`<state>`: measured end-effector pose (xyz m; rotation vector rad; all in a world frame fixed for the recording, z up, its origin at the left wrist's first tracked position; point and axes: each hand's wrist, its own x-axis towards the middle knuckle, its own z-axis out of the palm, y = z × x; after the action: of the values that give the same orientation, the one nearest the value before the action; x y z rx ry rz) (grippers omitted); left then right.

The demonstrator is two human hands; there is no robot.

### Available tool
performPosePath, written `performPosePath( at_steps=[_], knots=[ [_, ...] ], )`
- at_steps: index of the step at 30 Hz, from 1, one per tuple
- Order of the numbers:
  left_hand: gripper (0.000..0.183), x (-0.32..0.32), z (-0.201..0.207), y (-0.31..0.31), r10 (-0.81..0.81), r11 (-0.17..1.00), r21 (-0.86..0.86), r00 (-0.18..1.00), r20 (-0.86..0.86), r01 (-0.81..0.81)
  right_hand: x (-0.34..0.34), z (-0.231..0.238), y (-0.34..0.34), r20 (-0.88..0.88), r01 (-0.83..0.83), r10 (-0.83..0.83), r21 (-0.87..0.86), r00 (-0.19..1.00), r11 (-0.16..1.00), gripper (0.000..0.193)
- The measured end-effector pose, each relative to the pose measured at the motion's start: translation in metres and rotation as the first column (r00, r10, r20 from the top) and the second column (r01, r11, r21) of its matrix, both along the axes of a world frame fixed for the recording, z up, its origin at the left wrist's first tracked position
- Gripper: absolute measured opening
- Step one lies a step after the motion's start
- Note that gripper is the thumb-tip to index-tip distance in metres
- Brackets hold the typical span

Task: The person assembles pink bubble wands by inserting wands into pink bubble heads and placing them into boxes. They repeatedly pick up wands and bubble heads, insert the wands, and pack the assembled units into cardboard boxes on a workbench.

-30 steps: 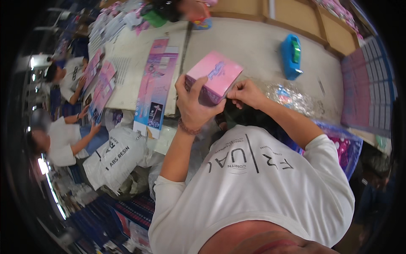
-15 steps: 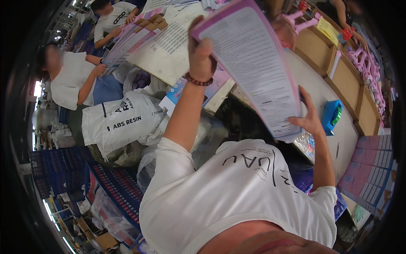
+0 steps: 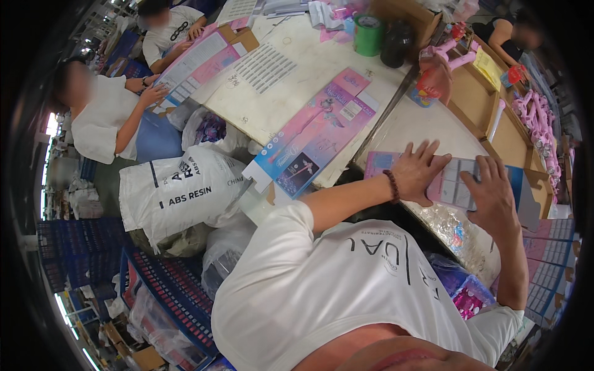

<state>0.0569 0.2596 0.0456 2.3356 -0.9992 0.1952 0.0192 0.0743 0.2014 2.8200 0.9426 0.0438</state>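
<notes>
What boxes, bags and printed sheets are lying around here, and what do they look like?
Flat printed carton: under both hands, left hand and right hand; pink and blue.
Long flat carton: middle of the table; pink, purple and blue.
White sack: on the floor at left; bulging, dark lettering.
Green tape roll: far table end; round.
Pink-and-white sheet: under a co-worker's hands, far left.
</notes>
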Motion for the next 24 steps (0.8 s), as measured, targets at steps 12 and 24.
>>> performPosePath(
  at_steps=[12,24],
  knots=[
    [0.127,0.068,-0.124,-0.017,-0.182,0.848,-0.529,0.959,-0.219,0.04,0.016,0.06,-0.132,0.59,-0.469,-0.066,0.7,0.805,0.538,0.025],
    [0.079,0.061,0.022,-0.008,-0.129,0.889,-0.413,0.755,-0.642,-0.199,0.302,-0.276,-0.376,-0.268,0.65,-0.685,0.654,0.677,0.387,0.045]
  ],
)
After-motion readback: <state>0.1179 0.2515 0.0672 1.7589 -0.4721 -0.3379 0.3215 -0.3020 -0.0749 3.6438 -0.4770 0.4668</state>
